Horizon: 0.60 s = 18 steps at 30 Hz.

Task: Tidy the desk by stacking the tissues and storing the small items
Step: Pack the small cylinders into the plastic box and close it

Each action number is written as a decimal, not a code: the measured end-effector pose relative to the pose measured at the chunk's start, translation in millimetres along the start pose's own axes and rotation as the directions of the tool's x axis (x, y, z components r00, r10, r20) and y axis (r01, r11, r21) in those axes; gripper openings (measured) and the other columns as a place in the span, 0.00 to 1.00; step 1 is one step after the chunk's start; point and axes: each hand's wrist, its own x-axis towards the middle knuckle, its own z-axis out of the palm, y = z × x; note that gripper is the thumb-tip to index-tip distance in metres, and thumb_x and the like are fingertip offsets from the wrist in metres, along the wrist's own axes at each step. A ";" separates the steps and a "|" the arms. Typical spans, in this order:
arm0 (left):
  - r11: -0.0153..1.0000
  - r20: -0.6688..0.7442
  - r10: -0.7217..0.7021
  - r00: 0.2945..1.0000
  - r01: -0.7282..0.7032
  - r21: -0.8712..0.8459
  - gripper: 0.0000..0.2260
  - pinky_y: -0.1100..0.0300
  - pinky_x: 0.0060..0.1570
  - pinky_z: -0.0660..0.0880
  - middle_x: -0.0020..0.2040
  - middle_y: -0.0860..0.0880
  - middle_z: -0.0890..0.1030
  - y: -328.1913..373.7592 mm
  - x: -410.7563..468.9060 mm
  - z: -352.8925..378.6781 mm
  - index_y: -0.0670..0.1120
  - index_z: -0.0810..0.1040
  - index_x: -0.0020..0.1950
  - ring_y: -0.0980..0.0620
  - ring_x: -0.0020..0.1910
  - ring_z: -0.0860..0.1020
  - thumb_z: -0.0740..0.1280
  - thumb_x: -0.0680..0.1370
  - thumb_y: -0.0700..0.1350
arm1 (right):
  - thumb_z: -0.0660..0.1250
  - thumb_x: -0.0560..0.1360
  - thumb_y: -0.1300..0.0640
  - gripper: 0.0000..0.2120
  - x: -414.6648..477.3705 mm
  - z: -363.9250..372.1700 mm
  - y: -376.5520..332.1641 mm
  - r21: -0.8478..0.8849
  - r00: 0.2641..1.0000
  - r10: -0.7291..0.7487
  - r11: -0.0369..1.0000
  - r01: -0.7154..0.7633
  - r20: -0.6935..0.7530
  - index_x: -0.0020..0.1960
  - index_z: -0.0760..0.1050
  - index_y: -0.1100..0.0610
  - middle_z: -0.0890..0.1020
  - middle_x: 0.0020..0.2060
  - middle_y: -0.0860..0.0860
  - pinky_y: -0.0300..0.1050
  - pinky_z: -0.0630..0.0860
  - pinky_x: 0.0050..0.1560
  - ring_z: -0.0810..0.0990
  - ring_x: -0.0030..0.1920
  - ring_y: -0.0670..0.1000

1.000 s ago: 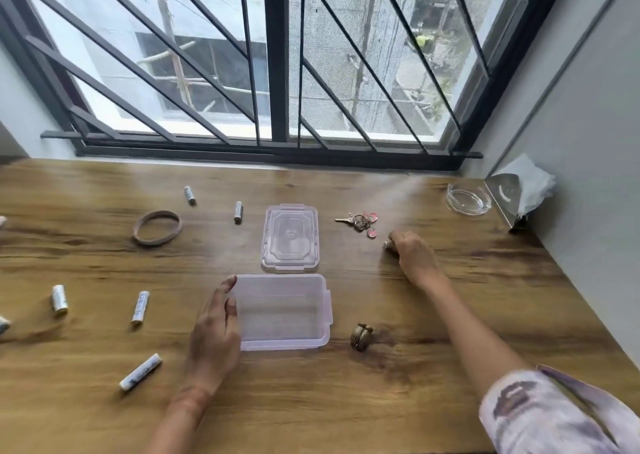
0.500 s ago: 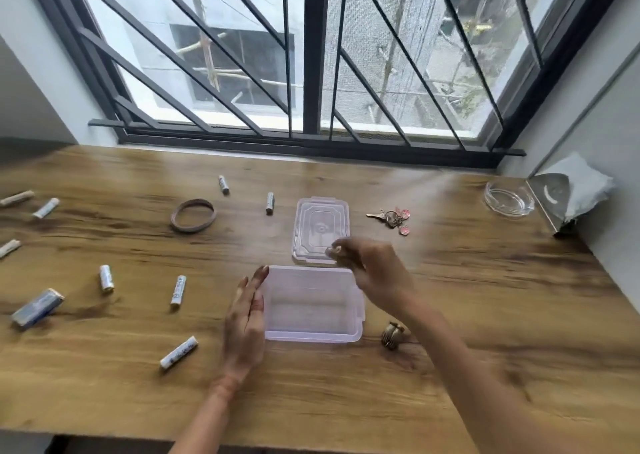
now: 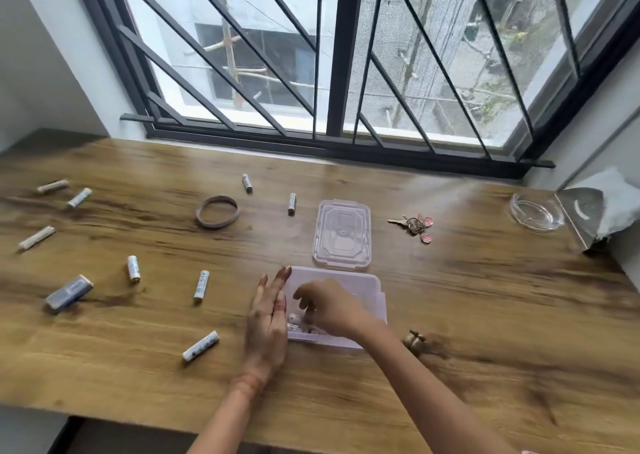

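A clear pinkish plastic box [image 3: 377, 291] stands open on the wooden desk, and its lid [image 3: 343, 233] lies flat just behind it. My left hand [image 3: 266, 329] rests flat, fingers straight, against the box's left wall. My right hand [image 3: 332, 310] reaches down into the box with curled fingers, pinching a small white cylinder [image 3: 295, 318] near the box's front left corner. Several more white cylinders lie loose on the desk, such as one [image 3: 201, 285] to the left and another [image 3: 201, 345] nearer the front edge.
A brown band [image 3: 217, 212], a key bunch [image 3: 415, 225] and a small brass item [image 3: 414, 341] lie around the box. A blue-grey pack [image 3: 69, 294] sits far left. A glass dish [image 3: 536, 211] and a metal tissue holder [image 3: 585, 211] stand at the right wall.
My right hand picked up a small item near the keys, carried it left over the lid and lowered it into the box. My left hand stayed against the box.
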 end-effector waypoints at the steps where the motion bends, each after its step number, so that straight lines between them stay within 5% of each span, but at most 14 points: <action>1: 1.000 -0.001 -0.001 1.000 0.001 0.003 0.19 0.79 0.64 0.51 0.68 0.64 0.67 0.6 0.0 0.2 0.62 0.67 0.65 0.57 0.74 0.56 0.51 0.77 0.48 | 0.65 0.71 0.69 0.17 0.6 -1.0 0.9 0.018 1.000 -0.001 1.000 0.001 -0.024 0.60 0.75 0.63 0.82 0.50 0.58 0.43 0.74 0.51 0.80 0.50 0.54; 7: 0.998 0.021 -0.033 0.999 0.031 0.058 0.19 0.66 0.69 0.52 0.65 0.73 0.62 6.6 -1.3 -2.3 0.67 0.65 0.64 0.61 0.73 0.53 0.50 0.76 0.50 | 0.55 0.70 0.77 0.21 -6.4 -3.9 3.4 0.228 0.992 0.031 0.974 -0.002 -0.126 0.58 0.76 0.64 0.82 0.46 0.59 0.42 0.77 0.49 0.79 0.42 0.52; 11: 0.986 0.036 -0.032 0.999 0.026 0.163 0.20 0.62 0.69 0.51 0.68 0.67 0.59 10.6 -4.8 -11.0 0.65 0.62 0.67 0.62 0.72 0.50 0.50 0.76 0.52 | 0.61 0.72 0.72 0.15 -15.0 -5.7 -9.6 0.298 0.959 0.011 0.951 0.077 -0.282 0.55 0.78 0.61 0.83 0.44 0.56 0.35 0.76 0.48 0.80 0.44 0.48; 15: 0.980 -0.115 -0.035 0.993 0.056 0.190 0.21 0.62 0.67 0.55 0.68 0.60 0.64 13.9 -18.2 -32.4 0.55 0.64 0.71 0.60 0.71 0.55 0.53 0.77 0.50 | 0.64 0.73 0.68 0.11 -19.5 3.5 -40.4 0.291 0.909 -0.116 0.924 0.247 -0.401 0.52 0.79 0.61 0.83 0.43 0.55 0.40 0.77 0.47 0.81 0.43 0.50; 18: 0.965 -0.308 -0.040 0.951 0.117 0.236 0.15 0.59 0.62 0.65 0.61 0.58 0.70 9.2 -27.1 -59.6 0.49 0.71 0.66 0.56 0.64 0.67 0.58 0.79 0.43 | 0.63 0.72 0.68 0.11 -12.8 26.5 -62.4 0.189 0.897 -0.268 0.918 0.349 -0.352 0.54 0.77 0.61 0.82 0.46 0.57 0.45 0.76 0.48 0.80 0.46 0.54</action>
